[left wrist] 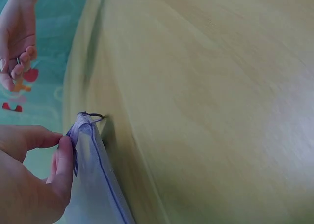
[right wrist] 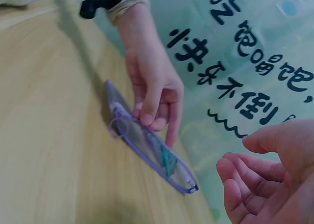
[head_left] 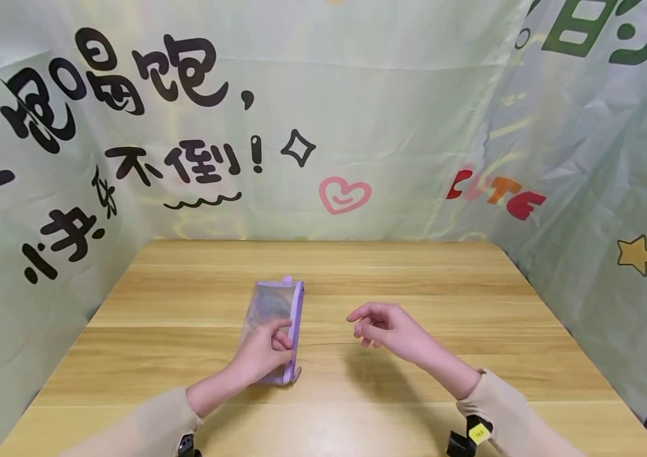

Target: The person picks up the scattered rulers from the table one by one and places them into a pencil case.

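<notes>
A see-through zipper pouch (head_left: pixel 272 299) with purple edging is on the wooden table, left of the middle. My left hand (head_left: pixel 262 355) lies across its near half and pinches the purple edge between thumb and index finger, as the left wrist view of the pouch (left wrist: pixel 91 184) shows. Something teal (right wrist: pixel 168 161) shows through the pouch in the right wrist view; its kind is unclear. At the pouch's end hangs a small loop (right wrist: pixel 117 128). Off to the pouch's right, my right hand (head_left: pixel 390 331) hovers above the table with loosely bent fingers, holding nothing.
The wooden table (head_left: pixel 443 279) reaches back to a pale fabric backdrop (head_left: pixel 415 114) printed with writing and drawings, which also hangs along both sides. A black device with a yellow label (head_left: pixel 479 433) is worn at the right wrist.
</notes>
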Available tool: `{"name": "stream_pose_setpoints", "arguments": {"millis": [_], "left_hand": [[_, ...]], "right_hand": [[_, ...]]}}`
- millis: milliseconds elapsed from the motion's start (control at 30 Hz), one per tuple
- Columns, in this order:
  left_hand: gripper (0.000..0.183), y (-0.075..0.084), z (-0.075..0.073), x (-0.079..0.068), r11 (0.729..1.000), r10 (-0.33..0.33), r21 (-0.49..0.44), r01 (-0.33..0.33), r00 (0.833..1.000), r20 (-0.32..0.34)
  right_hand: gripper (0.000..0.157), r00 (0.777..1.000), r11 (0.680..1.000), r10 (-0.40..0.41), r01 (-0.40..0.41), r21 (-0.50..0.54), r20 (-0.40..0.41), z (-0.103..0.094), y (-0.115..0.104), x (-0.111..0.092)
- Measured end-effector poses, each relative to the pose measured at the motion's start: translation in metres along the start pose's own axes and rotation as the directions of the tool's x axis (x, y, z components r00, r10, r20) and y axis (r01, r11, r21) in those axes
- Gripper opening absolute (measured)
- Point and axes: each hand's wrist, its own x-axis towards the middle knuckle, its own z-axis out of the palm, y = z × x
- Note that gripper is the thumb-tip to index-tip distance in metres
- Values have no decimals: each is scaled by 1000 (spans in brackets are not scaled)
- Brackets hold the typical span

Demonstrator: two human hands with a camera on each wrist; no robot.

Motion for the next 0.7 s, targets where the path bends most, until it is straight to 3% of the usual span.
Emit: {"name": "stream_pose_setpoints", "arguments": {"millis": [467,600,700], "left_hand": [[61,-2,-1,-6,990,134,35,-136,989,70],[59,2,-9,-7,982,181,34,-187,974,139],[56,9,-20,-7,963,229,93,-252,951,206]], "right_hand": [[27,1000,997,-9,10,-81,17,-7,7,-19],[27,999,986,-44,46,-159,15,-9,6,-22],[25,998,971,-60,57,-231,-8,-11,2,-24]]}}
